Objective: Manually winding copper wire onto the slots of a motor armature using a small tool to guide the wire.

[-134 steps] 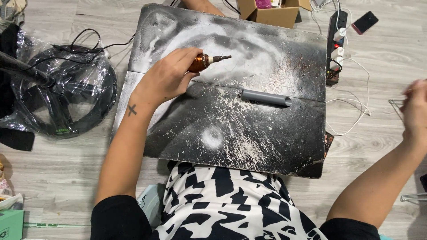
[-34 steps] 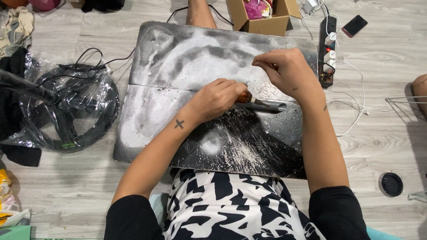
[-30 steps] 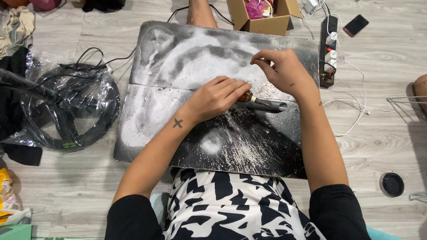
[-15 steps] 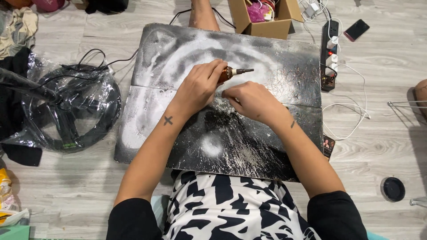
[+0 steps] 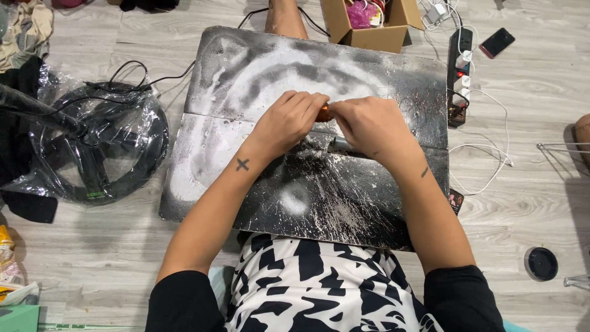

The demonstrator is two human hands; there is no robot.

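Right hand moved up, meeting left hand.

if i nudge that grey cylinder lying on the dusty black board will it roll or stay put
The grey cylinder is mostly hidden under the right hand. What shows looks round and lies on its side, so it would probably roll. It looks like stiff metal, so likely heavy for its size. The powder on the black board may slow it or make it slippery.

I see a pale grey wood-plank floor in even light. A black, white-dusted work board lies on it, beside an open brown cardboard box and a plastic-wrapped black wheel-shaped base.
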